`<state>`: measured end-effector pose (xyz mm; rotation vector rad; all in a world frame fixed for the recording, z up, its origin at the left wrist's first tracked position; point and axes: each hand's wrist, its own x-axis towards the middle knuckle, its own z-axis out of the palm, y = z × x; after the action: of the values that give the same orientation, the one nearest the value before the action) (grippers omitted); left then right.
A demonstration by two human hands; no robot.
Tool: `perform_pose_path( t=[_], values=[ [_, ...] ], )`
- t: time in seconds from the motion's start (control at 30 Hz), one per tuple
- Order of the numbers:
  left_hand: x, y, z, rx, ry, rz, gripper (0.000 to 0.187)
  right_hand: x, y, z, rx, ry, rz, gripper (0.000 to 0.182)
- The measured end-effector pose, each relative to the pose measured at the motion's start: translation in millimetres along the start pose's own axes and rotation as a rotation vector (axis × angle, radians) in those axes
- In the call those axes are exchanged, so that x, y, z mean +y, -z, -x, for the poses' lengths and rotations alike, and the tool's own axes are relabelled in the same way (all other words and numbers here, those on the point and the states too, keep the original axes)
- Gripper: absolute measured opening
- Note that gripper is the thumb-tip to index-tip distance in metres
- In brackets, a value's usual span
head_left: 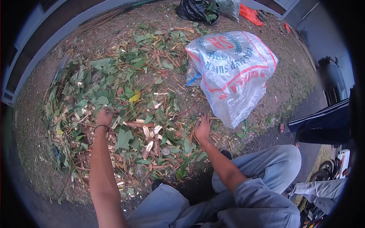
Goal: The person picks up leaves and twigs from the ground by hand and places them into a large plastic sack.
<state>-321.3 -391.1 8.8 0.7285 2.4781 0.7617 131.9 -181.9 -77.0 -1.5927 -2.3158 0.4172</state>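
Note:
My left hand [105, 117] is closed at the left of a spread heap of green leaves [123, 138] and chopped pieces of stem; whatever is in its fingers is too hidden to make out. My right hand [202, 129] rests low over the litter with its fingers stretched out. A thin stick [215, 118] lies at its fingertips, pointing toward the sack. Between the hands are cut brown stem pieces with pale ends, among them a thick stem piece [138, 124]. The translucent woven plastic sack [237, 72], printed in red and green, stands just beyond my right hand.
At the back are a black plastic bag [194, 10] with leaves in it, a pale bag [230, 8] and an orange plastic bag [251, 15]. A stick broom [100, 19] lies at the back left. A person's dark-trousered leg [319, 121] and parked motorbikes [329, 165] are at the right.

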Motion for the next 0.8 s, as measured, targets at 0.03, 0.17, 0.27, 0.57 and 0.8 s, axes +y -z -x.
perform_pose_path(
  t=[0.03,0.17,0.27,0.57,0.8],
  values=[
    [1.5,1.0,0.9,-0.015,0.036,0.036,0.031,1.1,-1.6,-0.3,0.014,0.003,0.01,0.044],
    [-6.9,-2.0,-3.6,-0.008,-0.035,0.012,0.023,-1.4,0.2,-0.5,0.026,0.002,0.008,0.045],
    [-5.6,-3.6,-1.7,-0.016,-0.004,0.039,0.024,-2.2,0.5,-0.7,0.016,-0.002,0.007,0.045],
    [-20.4,-1.9,-3.3,-0.003,-0.048,-0.043,0.024,21.9,26.3,-19.2,-0.029,-0.052,-0.013,0.038],
    [-34.3,15.1,5.7,-0.045,0.097,0.034,0.033,52.9,38.1,-30.2,0.105,-0.043,0.077,0.028]
  ],
)
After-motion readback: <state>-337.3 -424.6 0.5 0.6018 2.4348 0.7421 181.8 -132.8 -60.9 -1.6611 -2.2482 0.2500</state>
